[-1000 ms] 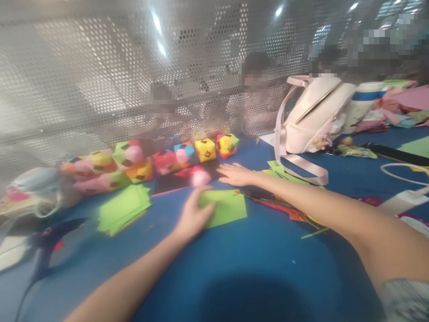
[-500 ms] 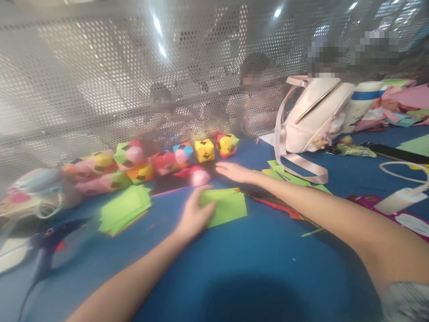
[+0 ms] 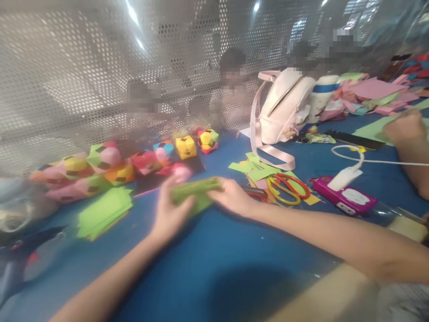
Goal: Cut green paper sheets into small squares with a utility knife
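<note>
My left hand (image 3: 172,212) grips the left end of a small stack of green paper sheets (image 3: 197,201), thumb in front and fingers behind. At the right end, my right hand (image 3: 233,197) pinches the same stack. The sheets stand tilted above the blue surface (image 3: 208,250), and their lower part is a little blurred. Left of my hands lies another pile of light green sheets (image 3: 103,212), slightly fanned. Behind them sit several colourful folded-paper balls (image 3: 144,161), among them a yellow one (image 3: 186,146).
Scissors with yellow and red handles (image 3: 284,190) lie on green scraps (image 3: 256,167) at right. Beyond are a purple power strip (image 3: 345,197), a white cable, a pale pink backpack (image 3: 284,107) and a phone (image 3: 355,139). A glue gun (image 3: 20,255) lies left. Another person's limb (image 3: 409,138) shows at right.
My right hand has come back from near the paper balls to the right end of the green sheets. The sheets are now tilted up between both hands. The view has turned right.
</note>
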### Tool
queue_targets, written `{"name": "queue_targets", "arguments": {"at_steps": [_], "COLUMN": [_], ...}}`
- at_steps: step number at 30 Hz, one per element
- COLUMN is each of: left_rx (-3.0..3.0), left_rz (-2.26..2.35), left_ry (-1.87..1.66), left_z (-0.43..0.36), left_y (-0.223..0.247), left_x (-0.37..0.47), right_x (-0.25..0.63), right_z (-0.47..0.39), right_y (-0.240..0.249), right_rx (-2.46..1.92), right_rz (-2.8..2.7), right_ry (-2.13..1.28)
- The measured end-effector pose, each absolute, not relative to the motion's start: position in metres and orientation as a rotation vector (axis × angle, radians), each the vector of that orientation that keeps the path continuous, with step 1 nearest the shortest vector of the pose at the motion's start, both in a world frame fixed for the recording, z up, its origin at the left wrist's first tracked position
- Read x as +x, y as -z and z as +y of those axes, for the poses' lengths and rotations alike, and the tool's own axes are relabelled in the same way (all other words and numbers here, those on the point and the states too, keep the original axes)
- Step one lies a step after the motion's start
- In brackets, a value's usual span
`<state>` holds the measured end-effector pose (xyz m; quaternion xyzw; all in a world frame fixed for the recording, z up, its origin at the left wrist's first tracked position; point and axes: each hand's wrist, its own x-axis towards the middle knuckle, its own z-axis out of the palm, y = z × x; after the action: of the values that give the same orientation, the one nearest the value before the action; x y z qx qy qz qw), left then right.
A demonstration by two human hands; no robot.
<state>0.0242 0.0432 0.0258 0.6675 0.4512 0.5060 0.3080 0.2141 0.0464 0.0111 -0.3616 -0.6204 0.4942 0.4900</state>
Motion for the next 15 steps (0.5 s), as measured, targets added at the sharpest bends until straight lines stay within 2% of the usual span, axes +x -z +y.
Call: {"name": "queue_targets", "arguments": {"at_steps": [3, 9, 15], "left_rx": [1.772, 1.723, 1.634], "left_rz": [1.131, 1.235, 1.276], "left_ry": [-1.334, -1.069, -1.128], "left_z": [0.040, 0.046, 0.037], "left_y": [-0.031, -0.017, -0.011], "left_x": [0.024, 0.024, 0.019], "right_x": [0.215, 0.221, 0.218], "right_z": [0.043, 0.046, 0.043], "right_y": [-0.014, 0.002, 0.003], "right_rx": [-0.784, -0.889, -0.975], "right_rz": [-1.471, -1.391, -1.518], "right_ry": [-1.137, -1.216, -1.154]}}
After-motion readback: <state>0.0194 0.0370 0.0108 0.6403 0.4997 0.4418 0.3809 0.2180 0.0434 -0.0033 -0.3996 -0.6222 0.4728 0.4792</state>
